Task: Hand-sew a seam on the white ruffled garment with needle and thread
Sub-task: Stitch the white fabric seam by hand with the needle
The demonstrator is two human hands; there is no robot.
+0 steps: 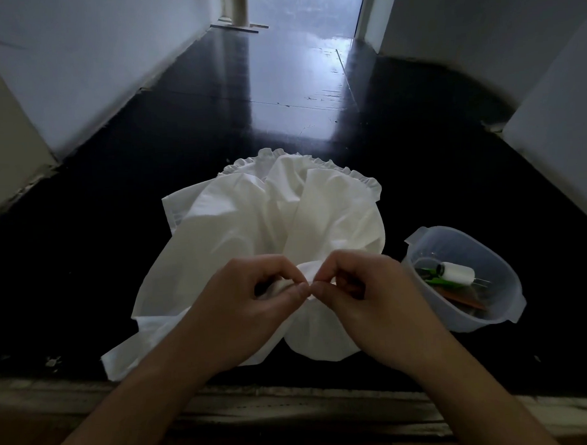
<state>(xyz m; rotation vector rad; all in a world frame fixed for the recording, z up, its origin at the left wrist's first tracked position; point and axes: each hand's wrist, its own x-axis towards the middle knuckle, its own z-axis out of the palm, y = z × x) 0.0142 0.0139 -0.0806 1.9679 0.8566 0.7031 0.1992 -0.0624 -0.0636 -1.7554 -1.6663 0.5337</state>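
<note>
- Garment [252,223] lies bunched on the dark bench [120,261], ruffled edge away from the person, long axis running roughly near to far.
- Left hand [255,310] and right hand [371,299] each pinch a fold of cloth with curled fingers [288,294], thumbs almost touching.
- Needle and thread cannot be made out in either hand.
- Risk: the small pinched fold may slip, misaligning the seam.
- Thread spool [455,274] sits in the clear tub [495,315], just right.
</note>
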